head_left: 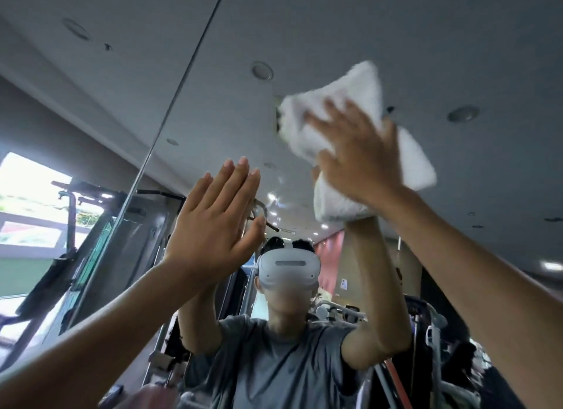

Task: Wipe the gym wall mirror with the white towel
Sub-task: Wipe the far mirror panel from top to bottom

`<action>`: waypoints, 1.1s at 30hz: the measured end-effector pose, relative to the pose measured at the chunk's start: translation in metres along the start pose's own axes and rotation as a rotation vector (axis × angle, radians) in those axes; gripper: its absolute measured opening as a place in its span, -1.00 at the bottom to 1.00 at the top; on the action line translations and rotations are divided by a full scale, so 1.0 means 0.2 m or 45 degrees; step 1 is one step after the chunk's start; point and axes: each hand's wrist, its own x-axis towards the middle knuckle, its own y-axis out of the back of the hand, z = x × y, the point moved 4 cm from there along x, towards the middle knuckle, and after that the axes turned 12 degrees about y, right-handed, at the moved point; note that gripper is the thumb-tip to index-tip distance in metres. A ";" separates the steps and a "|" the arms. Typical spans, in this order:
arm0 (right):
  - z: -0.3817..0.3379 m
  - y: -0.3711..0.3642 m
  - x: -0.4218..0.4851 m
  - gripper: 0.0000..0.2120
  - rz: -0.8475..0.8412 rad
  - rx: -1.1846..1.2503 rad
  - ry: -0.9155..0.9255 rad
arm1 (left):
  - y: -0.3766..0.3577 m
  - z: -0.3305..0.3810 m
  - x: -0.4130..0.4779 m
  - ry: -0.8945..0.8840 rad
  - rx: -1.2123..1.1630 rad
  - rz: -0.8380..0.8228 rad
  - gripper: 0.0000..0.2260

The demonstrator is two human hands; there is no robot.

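Mirror (335, 27): wall glass before you.
White towel (362, 82): bunched, high on the glass under your right hand (356, 155), whose fingers are splayed straight and press it.
Left hand (213, 216): raised, flat on the glass, fingers straight, holding nothing.
Reflected notice (344, 283): writing too small to read.

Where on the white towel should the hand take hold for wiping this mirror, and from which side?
Its bunched middle, from the person's side, palm toward the glass. The white towel is wadded into a thick pad against the mirror, so only its outer face is reachable; the right hand presses there with spread fingers, loose ends sticking out around it. Probably steadier than pinching a corner.
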 end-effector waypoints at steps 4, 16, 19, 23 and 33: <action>0.01 -0.01 -0.19 -0.37 -0.200 0.018 0.628 | 0.01 0.00 -0.04 -0.006 -0.009 0.008 -0.41; -0.23 -0.07 -0.25 -0.38 0.018 -0.053 0.177 | 0.01 -0.01 -0.09 0.005 0.017 0.033 -0.41; -0.17 -0.05 -0.44 -0.39 -0.091 -0.051 0.608 | 0.00 -0.02 -0.15 0.007 0.041 0.059 -0.41; 0.15 0.04 -0.40 -0.37 0.012 -0.074 0.134 | 0.00 -0.01 -0.18 0.024 0.019 0.070 -0.40; -0.38 -0.10 -0.64 -0.36 -0.083 -0.066 0.622 | 0.01 -0.01 -0.29 -0.019 0.008 0.115 -0.40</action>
